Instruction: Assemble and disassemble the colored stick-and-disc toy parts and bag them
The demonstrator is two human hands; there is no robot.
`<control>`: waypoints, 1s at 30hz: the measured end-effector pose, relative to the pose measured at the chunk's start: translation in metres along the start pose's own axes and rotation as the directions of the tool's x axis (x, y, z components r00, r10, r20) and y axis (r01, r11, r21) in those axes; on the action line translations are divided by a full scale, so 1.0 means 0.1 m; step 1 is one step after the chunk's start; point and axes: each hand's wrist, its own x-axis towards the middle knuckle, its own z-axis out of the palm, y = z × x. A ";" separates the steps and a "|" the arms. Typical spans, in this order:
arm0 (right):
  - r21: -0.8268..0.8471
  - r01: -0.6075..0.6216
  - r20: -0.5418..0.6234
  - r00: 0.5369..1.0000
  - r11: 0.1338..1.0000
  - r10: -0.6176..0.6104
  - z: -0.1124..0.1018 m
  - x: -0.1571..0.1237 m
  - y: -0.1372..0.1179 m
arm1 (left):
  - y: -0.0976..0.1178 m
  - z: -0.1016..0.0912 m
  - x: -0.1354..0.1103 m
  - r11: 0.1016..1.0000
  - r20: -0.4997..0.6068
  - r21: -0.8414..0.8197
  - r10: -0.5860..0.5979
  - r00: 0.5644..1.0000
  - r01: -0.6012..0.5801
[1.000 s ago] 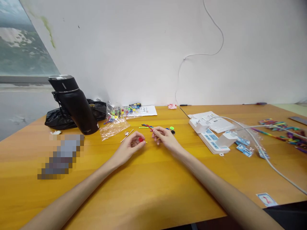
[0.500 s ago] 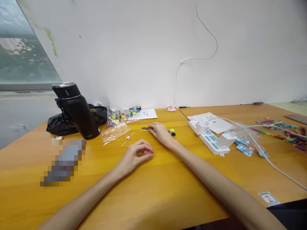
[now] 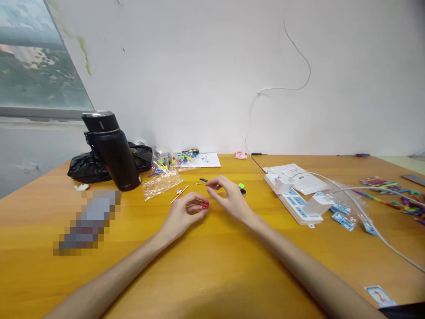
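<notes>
Pinching red piece (image 3: 205, 205), seemingly half-hidden

Nothing is legible: the marks on the white paper (image 3: 211, 160) and black bottle (image 3: 118, 160) are too small.

White wall (image 3: 199, 66), greenish stain (image 3: 84, 54) near window (image 3: 36, 57); probably trees (image 3: 49, 73) outside, blurred. Wooden table (image 3: 212, 266) against wall.

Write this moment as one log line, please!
left hand: holding red piece | right hand: nearby, contents unclear | black bottle: standing on table
</notes>
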 end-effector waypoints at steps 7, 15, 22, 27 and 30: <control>0.042 -0.049 0.170 0.985 0.998 0.041 -0.01 -0.26 -0.16 | -0.02 0.02 -0.02 1.000 -0.018 -0.010 0.010 1.000 -0.010; 0.085 -0.024 0.141 0.990 0.996 0.012 -0.03 -0.25 -0.12 | 0.04 0.05 -0.03 1.000 0.005 -0.026 -0.004 1.000 0.004; -0.037 -0.070 -0.006 0.998 0.997 0.070 -0.32 -0.13 0.19 | 0.11 -0.24 0.02 0.905 0.060 0.411 0.093 0.994 -0.110; -0.444 -0.295 -0.203 0.953 0.846 0.226 -0.83 -0.11 0.65 | 0.01 -0.47 -0.09 0.758 0.128 0.626 0.133 0.983 -0.184; -0.505 -0.396 -0.250 0.918 0.767 0.309 -1.04 -0.15 0.82 | -0.05 -0.51 -0.14 0.741 0.126 0.650 0.112 0.986 -0.168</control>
